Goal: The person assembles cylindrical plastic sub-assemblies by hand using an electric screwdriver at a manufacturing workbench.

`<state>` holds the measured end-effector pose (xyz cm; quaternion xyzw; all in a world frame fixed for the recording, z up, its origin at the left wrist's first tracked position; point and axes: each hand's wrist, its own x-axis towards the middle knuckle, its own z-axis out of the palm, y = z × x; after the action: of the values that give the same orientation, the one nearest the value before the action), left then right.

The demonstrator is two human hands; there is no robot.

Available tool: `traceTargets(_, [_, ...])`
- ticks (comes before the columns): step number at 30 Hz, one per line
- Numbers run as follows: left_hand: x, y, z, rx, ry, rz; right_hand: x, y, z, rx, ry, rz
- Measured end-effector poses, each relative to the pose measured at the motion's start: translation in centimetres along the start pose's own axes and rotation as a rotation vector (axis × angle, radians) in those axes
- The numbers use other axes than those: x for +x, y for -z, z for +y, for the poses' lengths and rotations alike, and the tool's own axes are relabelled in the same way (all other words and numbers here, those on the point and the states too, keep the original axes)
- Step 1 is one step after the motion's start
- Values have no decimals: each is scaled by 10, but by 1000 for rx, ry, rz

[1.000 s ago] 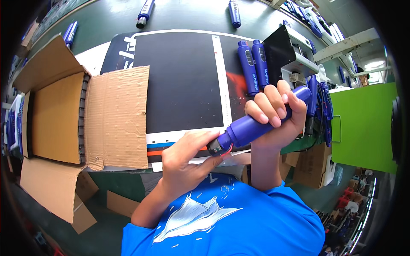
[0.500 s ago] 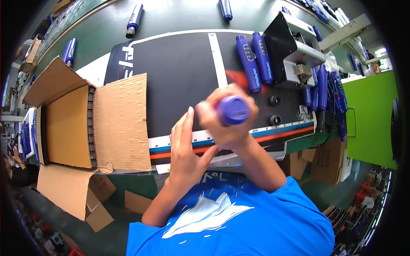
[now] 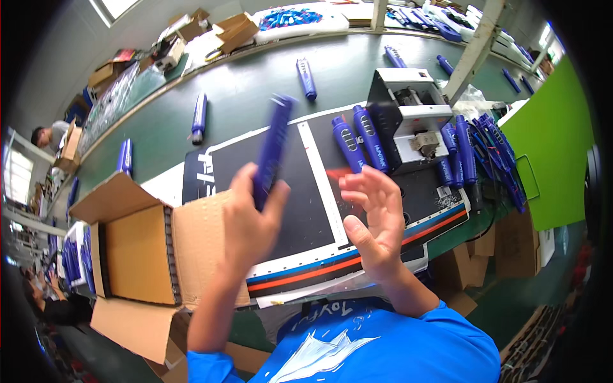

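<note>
Over the black work mat (image 3: 294, 223), my left hand (image 3: 249, 220) is wrapped around the lower end of a blue tapered handheld device (image 3: 276, 143). The device points upward and is blurred by motion. My right hand (image 3: 378, 226) is raised beside it over the mat, fingers apart and nothing in them. Just beyond that hand lie two similar blue devices, a left one (image 3: 348, 145) and a right one (image 3: 370, 137), each with a dark oval panel. My right hand partly hides the small black rings on the mat.
An open cardboard box (image 3: 137, 255) stands at the left, its flap near my left forearm. A black-and-white bench machine (image 3: 415, 118) sits at the back right, with several blue devices (image 3: 463, 150) and cables beside it. More devices lie along the green conveyor (image 3: 246, 89). A green panel (image 3: 552, 153) rises at the right.
The blue device has passed from my right hand to my left and moved left and away from me. My right hand has opened. The view has shifted, showing more of the far side.
</note>
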<state>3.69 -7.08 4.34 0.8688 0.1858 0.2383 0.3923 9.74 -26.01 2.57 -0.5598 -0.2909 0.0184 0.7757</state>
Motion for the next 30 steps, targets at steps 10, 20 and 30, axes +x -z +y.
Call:
traceTargets(10, [234, 7, -189, 926, 273, 43, -58, 97, -23, -512, 129, 141])
traceTargets(20, [240, -112, -81, 1147, -760, -230, -50, 223, -18, -1245, 12, 701])
traceTargets(30, [240, -94, -102, 992, -789, -138, 29, 274, -12, -1495, -449, 348])
